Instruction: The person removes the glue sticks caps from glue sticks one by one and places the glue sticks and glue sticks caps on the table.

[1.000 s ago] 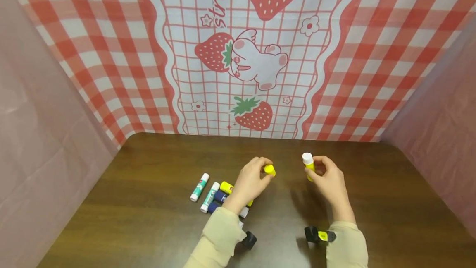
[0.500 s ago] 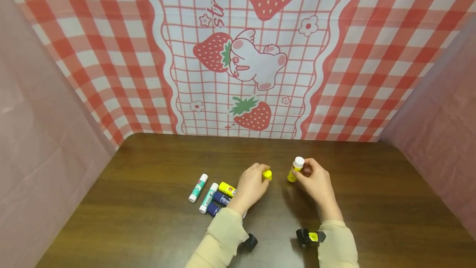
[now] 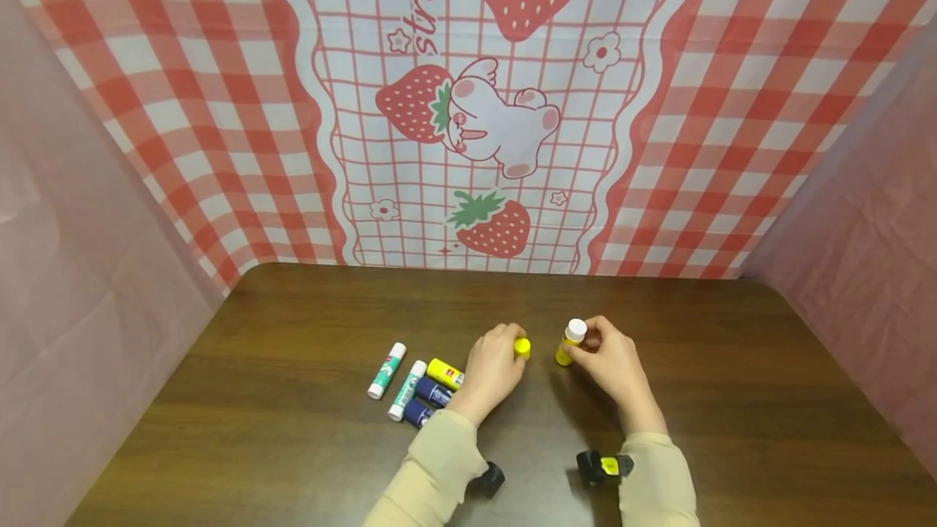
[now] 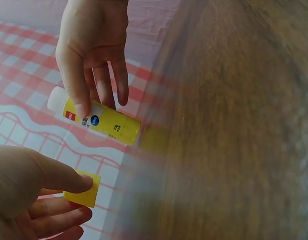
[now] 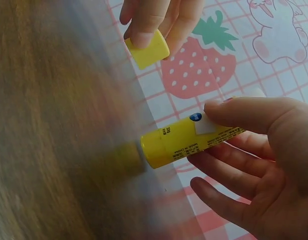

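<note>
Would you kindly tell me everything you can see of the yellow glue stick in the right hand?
The yellow glue stick is a smooth, plastic-looking cylinder with an uncovered white upper end. Its body bears a red logo, a blue oval and small dark lettering, including "MADE IN CHINA". It is held near upright, slightly tilted, white end up, over the brown table. The right hand pinches it between thumb and fingers; whether its base touches the table is unclear.

The right hand [image 3: 613,364] has lowered the glue stick [image 4: 108,123] nearer the yellow cap [image 3: 522,348].
</note>
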Demonstrator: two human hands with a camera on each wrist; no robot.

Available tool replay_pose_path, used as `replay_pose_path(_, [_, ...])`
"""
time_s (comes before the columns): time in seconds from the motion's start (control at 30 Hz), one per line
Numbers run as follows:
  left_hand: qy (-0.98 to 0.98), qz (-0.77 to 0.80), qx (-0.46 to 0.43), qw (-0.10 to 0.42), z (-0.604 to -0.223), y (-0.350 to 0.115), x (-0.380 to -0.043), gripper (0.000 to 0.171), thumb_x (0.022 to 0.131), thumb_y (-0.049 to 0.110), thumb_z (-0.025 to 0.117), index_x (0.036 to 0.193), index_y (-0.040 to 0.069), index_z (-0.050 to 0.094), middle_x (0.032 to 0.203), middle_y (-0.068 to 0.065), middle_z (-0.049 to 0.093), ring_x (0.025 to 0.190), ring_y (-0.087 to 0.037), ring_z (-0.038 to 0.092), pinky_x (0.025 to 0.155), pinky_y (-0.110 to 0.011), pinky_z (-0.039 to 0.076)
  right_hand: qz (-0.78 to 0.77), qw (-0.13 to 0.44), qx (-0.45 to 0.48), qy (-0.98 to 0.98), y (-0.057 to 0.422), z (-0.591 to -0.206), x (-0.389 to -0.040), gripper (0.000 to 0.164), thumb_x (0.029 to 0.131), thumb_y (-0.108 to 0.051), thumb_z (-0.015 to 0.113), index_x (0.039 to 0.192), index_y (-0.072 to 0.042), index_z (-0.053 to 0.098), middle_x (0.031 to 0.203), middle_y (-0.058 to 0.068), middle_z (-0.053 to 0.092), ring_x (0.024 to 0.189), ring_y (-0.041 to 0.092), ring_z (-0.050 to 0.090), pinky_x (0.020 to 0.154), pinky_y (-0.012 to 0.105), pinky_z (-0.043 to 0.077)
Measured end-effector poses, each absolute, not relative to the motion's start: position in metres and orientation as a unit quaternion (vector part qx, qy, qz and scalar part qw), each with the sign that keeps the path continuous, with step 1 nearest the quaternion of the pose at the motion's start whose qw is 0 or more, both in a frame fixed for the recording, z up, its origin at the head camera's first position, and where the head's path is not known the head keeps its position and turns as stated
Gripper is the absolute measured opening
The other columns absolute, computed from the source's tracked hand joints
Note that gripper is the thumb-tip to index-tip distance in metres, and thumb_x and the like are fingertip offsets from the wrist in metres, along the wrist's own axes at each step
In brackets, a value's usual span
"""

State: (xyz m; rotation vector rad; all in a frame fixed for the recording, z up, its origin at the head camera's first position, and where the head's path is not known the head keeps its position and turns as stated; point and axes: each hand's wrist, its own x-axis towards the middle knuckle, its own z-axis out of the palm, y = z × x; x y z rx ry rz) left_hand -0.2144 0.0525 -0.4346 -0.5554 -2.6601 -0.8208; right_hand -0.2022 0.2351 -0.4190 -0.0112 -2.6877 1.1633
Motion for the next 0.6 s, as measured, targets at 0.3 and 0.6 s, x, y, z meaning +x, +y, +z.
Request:
replay_pose_path(0.3, [-0.933,-0.272,-0.201,0.124,-0.433,0.055,-0.216,0.026,0.073,0.015,0.072,0.098,0.013,0.066,0.09,-0.002,0.063,0.078,-0.02,0.061,0.068,-0.032,0.047,0.393,0.089,0.014,-0.915,0.229,-0.42,-0.203,0.03,0.076,-0.015,0.071,0.096,-0.001,0.054,0.092,0.016,0.066,0.087,0.027,0.064,0.076,0.04,0.05])
replay_pose_path(0.6, [-0.927,-0.293,-0.206,0.113,-0.436,0.054,-0.217,0.023,0.073,0.009,0.071,0.096,0.011,0.066,0.088,-0.002,0.062,0.077,-0.017,0.06,0.067,-0.029,0.047,0.384,0.097,0.016,-0.918,0.222,-0.423,-0.204,0.031,0.075,-0.016,0.072,0.096,-0.002,0.055,0.091,0.014,0.066,0.087,0.026,0.064,0.077,0.042,0.049])
